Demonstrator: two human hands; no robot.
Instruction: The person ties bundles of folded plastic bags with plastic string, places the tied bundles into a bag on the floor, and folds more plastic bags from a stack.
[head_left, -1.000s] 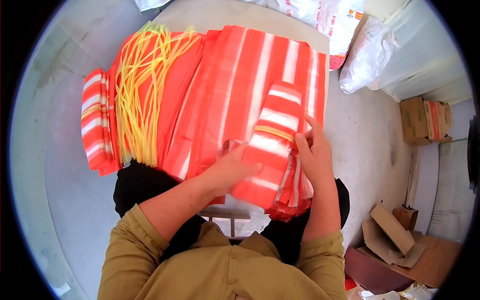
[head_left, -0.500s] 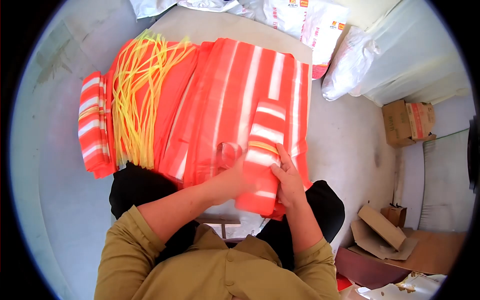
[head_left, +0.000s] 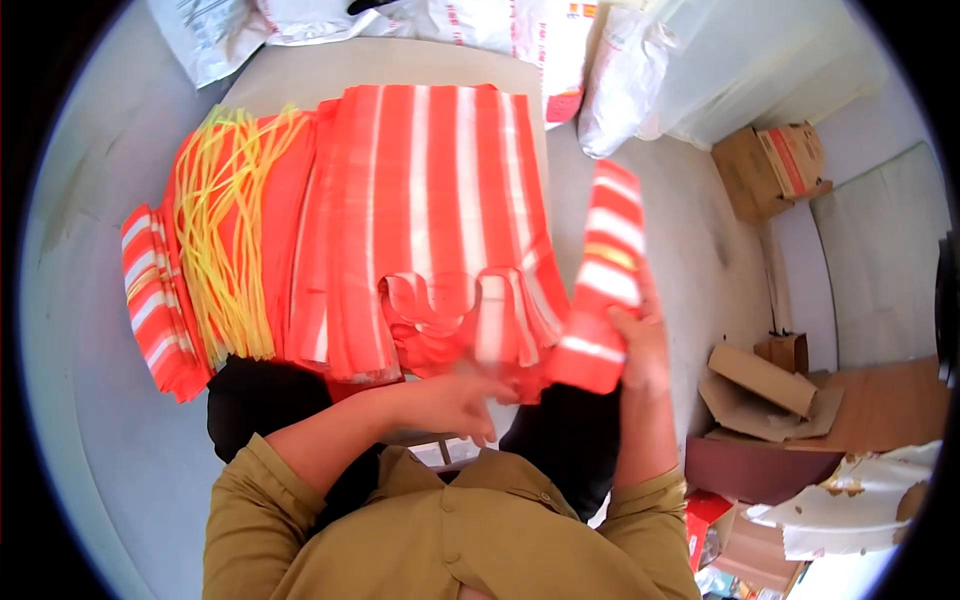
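Observation:
My right hand grips a folded bundle of red-and-white striped plastic bags with a yellow tie around its middle. It is held up to the right of a flat stack of the same striped bags, whose handle loops face me. Below those loops, apart from the bundle, my left hand holds nothing; its fingers are spread and slightly blurred. Yellow strips lie in a loose heap over red bags left of the stack. More folded striped bundles rest at the far left.
White printed sacks stand beyond the work surface, with a stuffed white bag at the back right. A cardboard box is by the right wall. Flattened, open cardboard lies at the lower right.
My right hand has carried the tied bundle off the stack to the right. The left hand has let go of it and sits lower, uncovering the bag handles. The view has shifted right.

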